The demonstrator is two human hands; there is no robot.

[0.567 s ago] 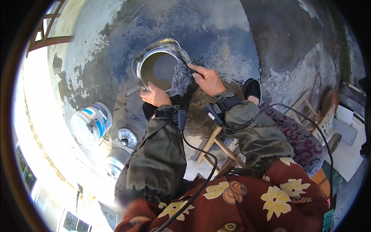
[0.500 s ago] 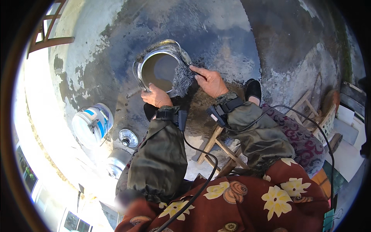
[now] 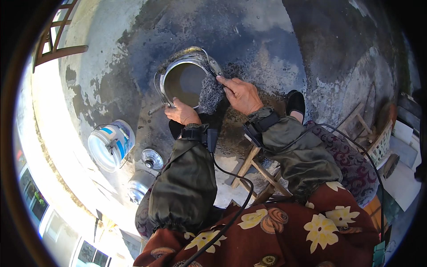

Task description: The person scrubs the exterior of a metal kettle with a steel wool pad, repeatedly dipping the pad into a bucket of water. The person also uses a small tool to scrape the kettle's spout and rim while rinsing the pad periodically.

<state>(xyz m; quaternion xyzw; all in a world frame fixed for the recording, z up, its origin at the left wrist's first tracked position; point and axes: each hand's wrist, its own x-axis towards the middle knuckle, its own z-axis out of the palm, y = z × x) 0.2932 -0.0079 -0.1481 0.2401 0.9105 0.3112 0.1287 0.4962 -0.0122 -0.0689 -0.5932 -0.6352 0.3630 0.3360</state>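
Observation:
A round metal pot [image 3: 183, 81] with a thin wire bail handle [image 3: 156, 84] stands on the wet ground before me, murky water inside. My left hand [image 3: 183, 112] grips its near-left rim, thumb over the edge and fingers outside. At the pot's right side my right hand [image 3: 241, 95] is closed, index finger and thumb pinching the handle where it joins the pot. Between my hands, a grey, speckled, fuzzy mass [image 3: 211, 93] that looks like steel wool lies over the right rim. My right palm and folded fingers are partly hidden.
Left of my arm stand a white-and-blue bucket [image 3: 111, 144], a metal lid [image 3: 152, 159] and a shiny metal vessel [image 3: 141, 183]. A wooden stool frame [image 3: 260, 175] is under my right arm. Black cables [image 3: 249, 187] trail from both wrists. A wooden chair [image 3: 58, 49] stands far left.
My view has shifted slightly, moving the surroundings a little to the right. Both hands keep their places on the pot, with hardly any visible movement.

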